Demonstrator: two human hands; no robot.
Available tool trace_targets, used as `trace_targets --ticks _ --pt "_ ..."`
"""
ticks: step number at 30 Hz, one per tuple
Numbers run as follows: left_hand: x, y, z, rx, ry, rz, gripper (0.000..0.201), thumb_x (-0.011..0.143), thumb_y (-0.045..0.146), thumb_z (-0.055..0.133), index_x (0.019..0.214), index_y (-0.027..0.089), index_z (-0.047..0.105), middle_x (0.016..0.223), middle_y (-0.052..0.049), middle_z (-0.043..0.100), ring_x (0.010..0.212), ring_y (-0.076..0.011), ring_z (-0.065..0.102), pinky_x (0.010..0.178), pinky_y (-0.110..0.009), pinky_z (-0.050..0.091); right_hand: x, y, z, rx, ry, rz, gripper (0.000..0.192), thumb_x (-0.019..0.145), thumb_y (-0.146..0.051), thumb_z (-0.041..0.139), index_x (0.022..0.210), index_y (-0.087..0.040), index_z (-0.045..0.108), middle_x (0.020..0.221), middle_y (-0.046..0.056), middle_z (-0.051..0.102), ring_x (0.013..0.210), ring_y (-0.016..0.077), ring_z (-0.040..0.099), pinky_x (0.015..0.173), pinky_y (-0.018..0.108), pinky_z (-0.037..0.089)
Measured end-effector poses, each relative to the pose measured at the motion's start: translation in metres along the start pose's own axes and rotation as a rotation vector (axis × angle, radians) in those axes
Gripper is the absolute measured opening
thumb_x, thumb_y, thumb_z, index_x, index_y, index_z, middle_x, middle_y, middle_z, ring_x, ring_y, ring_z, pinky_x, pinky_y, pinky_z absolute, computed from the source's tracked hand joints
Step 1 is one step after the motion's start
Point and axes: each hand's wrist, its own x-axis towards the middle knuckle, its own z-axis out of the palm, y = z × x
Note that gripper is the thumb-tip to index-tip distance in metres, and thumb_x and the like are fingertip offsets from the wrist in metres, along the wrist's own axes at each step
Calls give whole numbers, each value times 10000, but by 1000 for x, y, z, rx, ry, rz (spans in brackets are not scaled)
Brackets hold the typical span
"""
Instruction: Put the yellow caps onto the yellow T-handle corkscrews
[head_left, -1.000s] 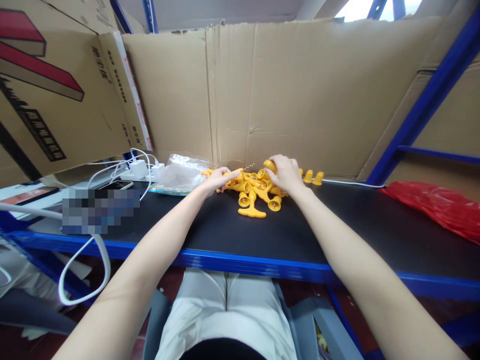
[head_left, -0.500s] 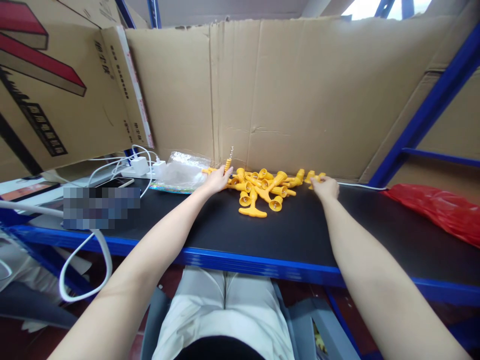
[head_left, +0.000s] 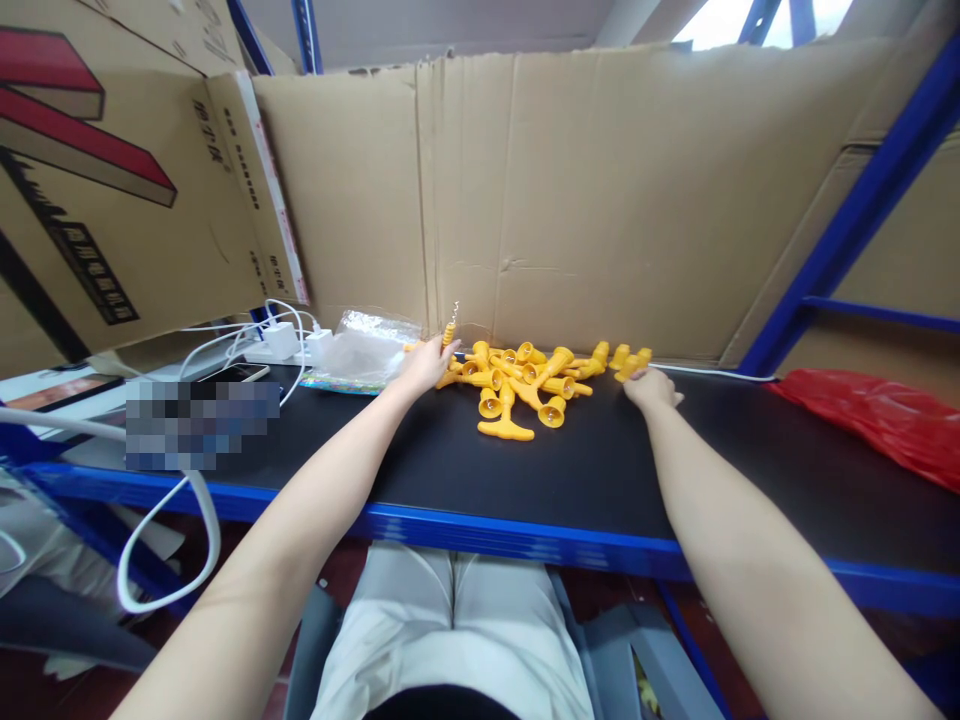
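Head view: yellow parts (head_left: 525,385) between both hands' fingers (head_left: 433,352) (touching).

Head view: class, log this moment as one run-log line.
left hand: holds upright corkscrew piece | right hand: touches yellow pieces at pile's right end | yellow plastic pile: on black shelf

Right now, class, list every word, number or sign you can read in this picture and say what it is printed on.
No text can be read with certainty.
Large cardboard box, upper left: a black strip of characters on its face, too blurred to read.
Box flap: lines of small print and a larger marking near its top, unreadable at this size.
Pixelated patch on the black shelf: masked.
Yellow plastic parts, cardboard back wall, red bag: no print visible.
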Motion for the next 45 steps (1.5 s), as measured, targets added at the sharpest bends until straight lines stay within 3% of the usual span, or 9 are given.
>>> trace_targets --ticks 4,7,14,22,26,30,34,39,45 --pt "1 -1 0 22 24 2 250 870 282 427 972 160 620 941 -134 676 883 -236 619 750 -294 430 3 0 3 -31 -93 -49 327 757 -259 561 1066 -237 664 1226 92 589 1180 285 494 963 453 349" --pt "2 -2 -1 -3 43 0 254 815 186 457 991 168 640 1003 -121 679 920 -226 615 779 -286 432 4 0 6 -56 -146 -90 392 775 -296 546 1152 -244 642 1246 108 575 1191 298 483 970 473 334" --pt "4 -5 2 -70 96 -91 252 832 330 477 875 158 657 909 -130 688 875 -238 629 765 -306 453 5 0 9 -64 -177 -138 416 797 -334 514 1187 -249 629 1250 121 567 1179 321 485 969 507 316" --pt "4 -7 -1 -180 169 -104 206 794 264 536 917 172 673 869 -65 693 805 -186 628 713 -269 458 4 -1 9 -36 -119 -186 379 803 -341 516 1147 -226 624 1289 118 531 1192 304 475 942 493 380" --pt "4 -7 -2 -187 229 -100 199 809 278 526 890 174 675 859 -58 693 807 -185 626 724 -272 464 3 -1 11 -85 -177 -244 473 835 -451 463 1241 -232 567 1407 106 429 1273 348 389 1009 569 288" --pt "7 -12 2 -192 252 8 215 837 253 496 967 184 653 999 -57 684 951 -187 608 855 -293 456 2 -2 11 -122 -228 -249 512 863 -482 398 1295 -241 529 1398 108 442 1286 346 378 1040 590 232" --pt "10 -22 11 -123 214 103 316 862 260 474 1136 144 578 1170 -107 620 1099 -210 551 966 -340 412 0 -4 9 -157 -231 -246 511 876 -472 381 1309 -237 517 1372 118 464 1285 330 382 1039 588 244" --pt "7 -29 17 46 90 162 365 908 263 386 1246 180 495 1240 -113 572 1162 -236 509 986 -409 390 0 -7 10 -173 -239 -264 488 875 -438 394 1285 -215 538 1344 145 484 1256 342 412 1015 599 275" --pt "0 -25 18 154 -55 130 421 917 298 365 1329 224 410 1360 -104 487 1256 -269 426 1006 -481 354 1 -10 11 -186 -254 -280 489 876 -423 396 1288 -199 534 1348 147 481 1258 354 407 1007 597 287"
